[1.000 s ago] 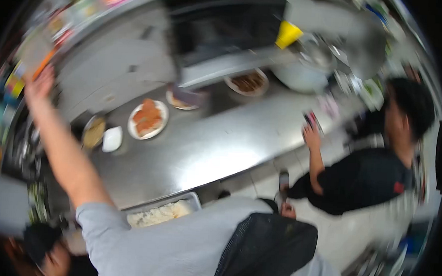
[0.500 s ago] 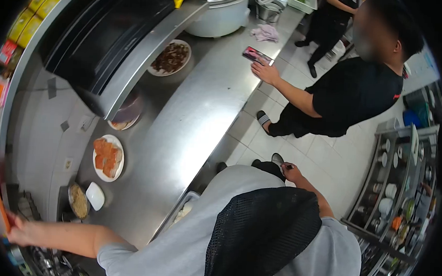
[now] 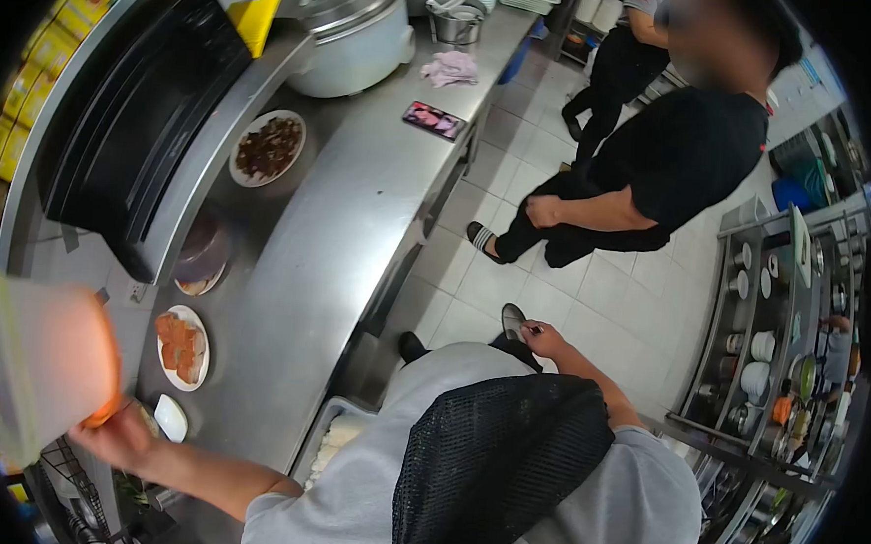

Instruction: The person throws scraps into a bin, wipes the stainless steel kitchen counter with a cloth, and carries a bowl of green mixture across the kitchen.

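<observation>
My left hand, at the lower left, is closed round the orange end of a large translucent plastic container. The container is tilted and blurred, with a pale greenish rim on its far side. Near this hand on the steel counter are a small white dish and an oval plate of orange-coated slabs, which look like fish or meat. My right hand hangs by my body above the floor, its fingers closed on something small and dark that I cannot make out.
A steel shelf overhangs the counter. Further along are a plate of dark chopped food, a large rice cooker, a phone and a pink cloth. A person in black stands to the right; dish racks stand behind.
My left hand has lifted the container from the far left edge into fuller view. The co-worker's hand has left the phone and dropped to their side. My view has shifted.
</observation>
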Demonstrator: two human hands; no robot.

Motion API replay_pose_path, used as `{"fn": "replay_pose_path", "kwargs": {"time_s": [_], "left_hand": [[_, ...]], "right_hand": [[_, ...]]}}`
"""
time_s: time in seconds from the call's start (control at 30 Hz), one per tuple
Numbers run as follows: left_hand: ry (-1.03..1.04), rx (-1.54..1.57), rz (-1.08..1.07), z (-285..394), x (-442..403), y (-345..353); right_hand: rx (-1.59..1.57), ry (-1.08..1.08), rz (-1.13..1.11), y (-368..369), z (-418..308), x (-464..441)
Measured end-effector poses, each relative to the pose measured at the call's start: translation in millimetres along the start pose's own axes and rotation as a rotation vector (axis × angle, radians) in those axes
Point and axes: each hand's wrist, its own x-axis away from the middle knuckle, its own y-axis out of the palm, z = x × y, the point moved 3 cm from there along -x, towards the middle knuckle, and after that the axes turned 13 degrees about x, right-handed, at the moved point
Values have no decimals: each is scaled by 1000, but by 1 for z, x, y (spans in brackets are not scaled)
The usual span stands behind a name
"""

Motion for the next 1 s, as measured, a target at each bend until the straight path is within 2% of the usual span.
{"fn": "replay_pose_path", "kwargs": {"time_s": [0.07,0.1,0.13,0.17,0.23,0.27,0.4,0.5,0.53,0.63,0.73,0.8,0.87,0.9,0.93,0.97,1.0], "left_hand": [[-6,-194,214,-86,16,-6],[-288,146,-72,-137,24,-9],[-410,182,-121,-192,38,10],[-443,148,-197,-240,55,7],[-641,188,-140,-336,83,35],[-740,209,-126,-379,92,53],[-1091,282,-142,-510,134,125],[-1296,323,-199,-581,165,177],[-1351,337,-221,-602,174,193],[-1493,372,-289,-654,195,236],[-1598,379,-348,-696,210,275],[-1650,387,-378,-722,218,297],[-1686,401,-393,-748,221,315],[-1698,407,-402,-760,221,325],[-1713,413,-409,-772,221,331],[-1725,417,-417,-786,223,341],[-1742,417,-421,-800,223,349]], "right_hand": [[-98,76,-25,-8,11,4],[-192,147,-48,-15,24,8],[-244,161,-29,-7,53,5],[-272,189,-79,-11,71,10],[-295,269,-81,-33,99,32],[-77,243,20,-49,111,45],[-67,462,183,-76,192,109],[-46,555,352,-78,248,171],[-85,559,532,-82,250,197],[-151,775,621,-62,271,259],[-276,969,634,-6,287,301],[-235,1130,581,33,279,313],[-190,1488,650,46,231,325],[-738,1556,916,102,249,322],[-1310,1534,1165,149,268,311],[-1308,1569,1122,166,265,307],[-1101,1628,972,158,247,308]]}}
